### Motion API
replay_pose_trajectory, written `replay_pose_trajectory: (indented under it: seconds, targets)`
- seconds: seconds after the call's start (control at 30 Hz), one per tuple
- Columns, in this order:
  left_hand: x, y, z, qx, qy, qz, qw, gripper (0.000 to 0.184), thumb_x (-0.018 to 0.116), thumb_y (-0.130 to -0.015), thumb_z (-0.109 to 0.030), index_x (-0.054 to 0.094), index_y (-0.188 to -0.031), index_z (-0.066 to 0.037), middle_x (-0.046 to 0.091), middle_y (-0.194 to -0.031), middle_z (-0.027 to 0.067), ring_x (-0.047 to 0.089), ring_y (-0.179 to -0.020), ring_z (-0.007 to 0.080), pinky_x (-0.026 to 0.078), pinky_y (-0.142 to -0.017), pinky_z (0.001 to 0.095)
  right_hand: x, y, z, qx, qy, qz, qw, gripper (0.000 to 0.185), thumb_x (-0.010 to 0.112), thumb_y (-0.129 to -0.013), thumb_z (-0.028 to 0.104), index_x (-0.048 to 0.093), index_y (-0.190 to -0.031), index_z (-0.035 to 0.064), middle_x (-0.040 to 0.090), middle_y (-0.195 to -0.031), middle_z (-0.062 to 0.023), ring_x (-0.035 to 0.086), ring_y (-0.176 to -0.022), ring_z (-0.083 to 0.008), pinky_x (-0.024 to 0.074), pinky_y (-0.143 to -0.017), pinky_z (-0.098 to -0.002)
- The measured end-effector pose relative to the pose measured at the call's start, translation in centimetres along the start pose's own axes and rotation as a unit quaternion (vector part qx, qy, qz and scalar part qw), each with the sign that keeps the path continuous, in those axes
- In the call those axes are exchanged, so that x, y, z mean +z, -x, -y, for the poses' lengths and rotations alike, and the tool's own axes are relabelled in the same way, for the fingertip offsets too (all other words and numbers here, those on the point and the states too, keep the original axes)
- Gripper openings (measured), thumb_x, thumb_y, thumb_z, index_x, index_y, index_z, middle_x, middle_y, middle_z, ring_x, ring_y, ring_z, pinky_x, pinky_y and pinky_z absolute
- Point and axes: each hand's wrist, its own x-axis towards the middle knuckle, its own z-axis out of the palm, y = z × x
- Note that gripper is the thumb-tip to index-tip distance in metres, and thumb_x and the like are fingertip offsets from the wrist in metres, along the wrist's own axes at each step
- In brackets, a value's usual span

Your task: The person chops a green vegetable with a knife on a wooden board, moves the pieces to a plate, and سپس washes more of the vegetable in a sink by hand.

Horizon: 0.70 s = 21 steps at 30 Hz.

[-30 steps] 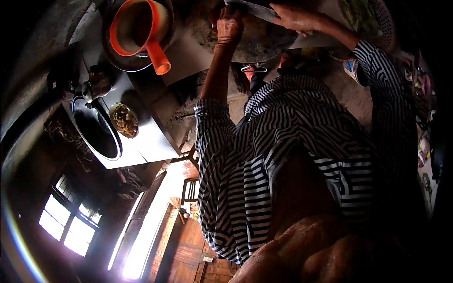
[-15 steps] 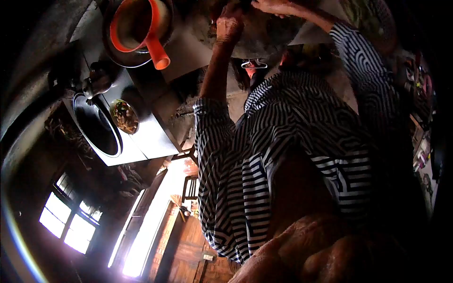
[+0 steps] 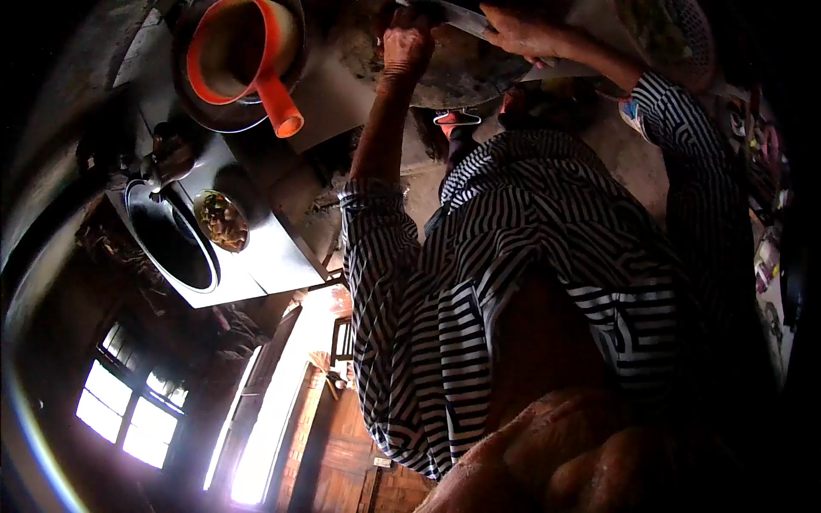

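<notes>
At the top of the head view, my left hand is closed, its fingers partly cut off by the frame edge. What it holds is hidden. Opposite it, my right hand is wrapped round a knife, whose pale blade points toward my left hand. Both hands are over a round, worn, stained surface, which looks like a chopping board. Beyond my left forearm, an orange-red ladle with a thick hollow handle rests across a dark-rimmed basin.
On the left, a pale worktop bears a bowl of chopped food and a large dark round pan opening. A perforated basket with greens stands at upper right. My feet are below the board; a bright doorway lies behind.
The knife blade has come into view between my hands. My right hand has moved slightly right and lower in view, and my left hand slightly left.
</notes>
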Motion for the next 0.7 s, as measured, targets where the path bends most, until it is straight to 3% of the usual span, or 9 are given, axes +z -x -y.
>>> replay_pose_trajectory:
  seconds: [0.03, 0.13, 0.2, 0.23, 0.3, 0.53, 0.6, 0.67, 0.7]
  targets:
    - [1.1, 0.7, 1.4, -0.003, 0.000, -0.002, 1.000, 0.024, 0.057, -0.081, -0.012, 0.068, -0.100, -0.002, 0.066, -0.103, 0.0221, 0.064, -0.091, 0.0364, 0.052, -0.079, 0.0457, 0.6, -1.1, -0.6, -0.013, 0.006, -0.031, 0.999, 0.068, 0.040, -0.101, 0.032, 0.003, -0.151, 0.0041, 0.061, -0.088, -0.0186, 0.051, -0.049, -0.0201, 0.0481, -0.050, -0.0369]
    - [3.4, 2.4, 4.6, -0.019, -0.034, 0.217, 0.975, 0.021, 0.058, -0.079, -0.011, 0.069, -0.096, -0.002, 0.066, -0.099, 0.0228, 0.064, -0.089, 0.0356, 0.052, -0.076, 0.0453, 2.6, -6.1, -3.3, -0.030, 0.013, -0.129, 0.991, 0.071, 0.038, -0.101, 0.034, -0.002, -0.152, 0.0061, 0.062, -0.103, -0.0233, 0.053, -0.049, -0.0235, 0.0495, -0.049, -0.0386]
    - [1.7, 0.4, 1.7, -0.150, -0.091, 0.345, 0.922, 0.022, 0.059, -0.079, -0.010, 0.068, -0.098, -0.003, 0.065, -0.099, 0.0231, 0.064, -0.086, 0.0352, 0.053, -0.072, 0.0459, 1.7, -5.5, -1.5, -0.024, -0.060, -0.106, 0.992, 0.072, 0.037, -0.101, 0.035, -0.006, -0.152, 0.0085, 0.062, -0.108, -0.0247, 0.053, -0.049, -0.0258, 0.0506, -0.049, -0.0401]
    - [0.5, -0.7, 0.3, -0.145, -0.094, 0.340, 0.924, 0.022, 0.059, -0.079, -0.010, 0.068, -0.098, -0.003, 0.065, -0.099, 0.0231, 0.064, -0.086, 0.0352, 0.053, -0.072, 0.0459, 4.2, -12.9, -7.7, 0.028, -0.010, -0.185, 0.982, 0.075, 0.036, -0.101, 0.039, -0.011, -0.152, 0.0121, 0.062, -0.106, -0.0232, 0.054, -0.051, -0.0255, 0.0498, -0.049, -0.0403]
    - [-1.1, -1.6, -1.6, 0.096, -0.002, -0.074, 0.993, 0.023, 0.058, -0.080, -0.009, 0.067, -0.100, -0.003, 0.065, -0.095, 0.0233, 0.064, -0.082, 0.0350, 0.052, -0.069, 0.0465, 0.9, -8.2, -2.5, 0.053, -0.023, -0.153, 0.986, 0.076, 0.036, -0.101, 0.042, -0.011, -0.152, 0.0128, 0.062, -0.099, -0.0214, 0.053, -0.050, -0.0243, 0.0490, -0.048, -0.0395]
    - [-0.6, -0.7, -1.5, 0.000, -0.062, -0.037, 0.997, 0.020, 0.058, -0.080, -0.009, 0.067, -0.097, -0.002, 0.063, -0.090, 0.0235, 0.063, -0.081, 0.0364, 0.052, -0.068, 0.0459, -2.6, 1.3, 1.3, 0.066, -0.064, 0.044, 0.995, 0.076, 0.038, -0.100, 0.045, -0.004, -0.152, 0.0093, 0.056, -0.071, -0.0128, 0.050, -0.049, -0.0189, 0.0448, -0.046, -0.0359]
    - [-0.1, 0.1, -0.1, -0.185, -0.089, 0.288, 0.935, 0.013, 0.059, -0.080, -0.011, 0.065, -0.084, 0.000, 0.063, -0.092, 0.0247, 0.063, -0.081, 0.0365, 0.052, -0.066, 0.0462, -1.6, 2.1, 1.6, 0.091, -0.057, 0.051, 0.993, 0.074, 0.039, -0.101, 0.043, 0.001, -0.152, 0.0060, 0.055, -0.069, -0.0121, 0.049, -0.049, -0.0182, 0.0441, -0.047, -0.0353]
    - [2.7, 1.9, 2.6, -0.142, -0.073, 0.226, 0.961, 0.012, 0.059, -0.080, -0.011, 0.062, -0.078, 0.000, 0.062, -0.089, 0.0256, 0.063, -0.079, 0.0366, 0.051, -0.065, 0.0475, -1.7, 3.0, 3.7, 0.101, -0.039, 0.025, 0.994, 0.069, 0.040, -0.101, 0.040, 0.012, -0.151, 0.0020, 0.057, -0.068, -0.0127, 0.052, -0.050, -0.0193, 0.0463, -0.049, -0.0369]
    - [3.5, 2.5, 3.4, -0.099, -0.057, 0.164, 0.980, 0.014, 0.059, -0.079, -0.012, 0.059, -0.072, 0.000, 0.062, -0.086, 0.0266, 0.062, -0.078, 0.0368, 0.050, -0.065, 0.0488, -0.4, 1.1, 2.0, 0.088, 0.058, -0.040, 0.994, 0.066, 0.042, -0.101, 0.039, 0.018, -0.151, 0.0033, 0.065, -0.104, -0.0179, 0.057, -0.058, -0.0206, 0.0484, -0.054, -0.0387]
